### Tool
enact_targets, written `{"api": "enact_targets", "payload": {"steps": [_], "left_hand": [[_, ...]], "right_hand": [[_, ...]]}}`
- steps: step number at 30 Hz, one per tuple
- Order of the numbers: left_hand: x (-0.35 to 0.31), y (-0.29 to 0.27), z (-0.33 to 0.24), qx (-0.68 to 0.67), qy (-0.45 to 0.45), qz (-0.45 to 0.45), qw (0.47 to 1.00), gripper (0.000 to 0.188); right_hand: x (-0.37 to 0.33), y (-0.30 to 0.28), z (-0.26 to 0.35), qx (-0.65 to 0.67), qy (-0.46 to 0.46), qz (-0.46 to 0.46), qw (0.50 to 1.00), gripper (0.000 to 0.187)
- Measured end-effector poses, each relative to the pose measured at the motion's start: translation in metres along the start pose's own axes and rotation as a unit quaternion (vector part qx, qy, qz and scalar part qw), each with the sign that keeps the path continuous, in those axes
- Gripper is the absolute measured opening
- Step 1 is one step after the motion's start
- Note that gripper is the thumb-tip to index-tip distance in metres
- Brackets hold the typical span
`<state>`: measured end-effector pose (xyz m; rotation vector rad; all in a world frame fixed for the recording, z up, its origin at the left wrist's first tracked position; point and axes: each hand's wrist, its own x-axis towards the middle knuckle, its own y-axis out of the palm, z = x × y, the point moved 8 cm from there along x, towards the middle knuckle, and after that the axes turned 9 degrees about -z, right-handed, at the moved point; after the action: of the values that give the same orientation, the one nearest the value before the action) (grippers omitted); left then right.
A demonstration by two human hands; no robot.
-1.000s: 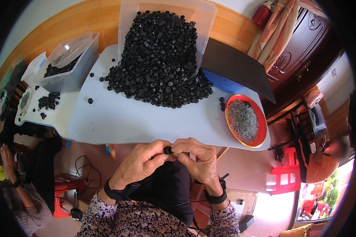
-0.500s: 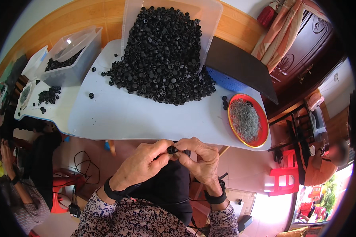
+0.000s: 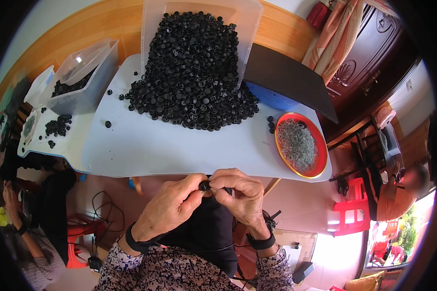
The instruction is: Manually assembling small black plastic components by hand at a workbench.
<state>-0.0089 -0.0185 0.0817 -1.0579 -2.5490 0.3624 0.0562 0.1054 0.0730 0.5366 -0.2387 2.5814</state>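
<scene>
Just past the table's near edge, above my lap, my left hand [image 3: 172,206] pinches a small black plastic cap [image 3: 204,185] between thumb and forefinger. My right hand [image 3: 241,195] is closed too, its thumb and forefinger pressed to the cap's right side. Anything thin between those fingertips is too small to make out. On the table, a large heap of similar black caps [image 3: 194,92] spills from a tipped clear plastic bin [image 3: 250,29]. At the right, a red bowl [image 3: 320,167] with a yellow rim holds a tangle of thin, clear-grey strips [image 3: 297,145].
Behind the bowl, a dark board [image 3: 291,77] lies over a blue perforated basket [image 3: 272,97]. A clear tub [image 3: 82,94] of black pieces stands left on an adjoining table. One person [image 3: 14,228] sits at the left, another [image 3: 395,199] at the far right near red stools [image 3: 349,216].
Both hands have shifted slightly left and down in the picture, still together at the cap, which seems turned a little. The whole view has shifted slightly too.
</scene>
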Motion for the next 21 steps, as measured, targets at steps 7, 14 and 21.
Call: {"api": "enact_targets", "payload": {"steps": [7,14,21], "left_hand": [[0.002,0.004,0.009,-0.045,0.011,0.014,0.999,0.026],[0.003,0.002,0.011,-0.055,0.003,0.025,0.998,0.025],[0.004,0.003,0.009,-0.059,-0.022,0.059,0.996,0.025]], "right_hand": [[0.0,-0.001,0.0,0.028,0.023,0.013,0.999,0.018],[0.003,0.001,0.001,0.018,-0.002,0.016,1.0,0.018],[0.001,-0.001,0.004,-0.008,-0.027,0.039,0.999,0.019]]}}
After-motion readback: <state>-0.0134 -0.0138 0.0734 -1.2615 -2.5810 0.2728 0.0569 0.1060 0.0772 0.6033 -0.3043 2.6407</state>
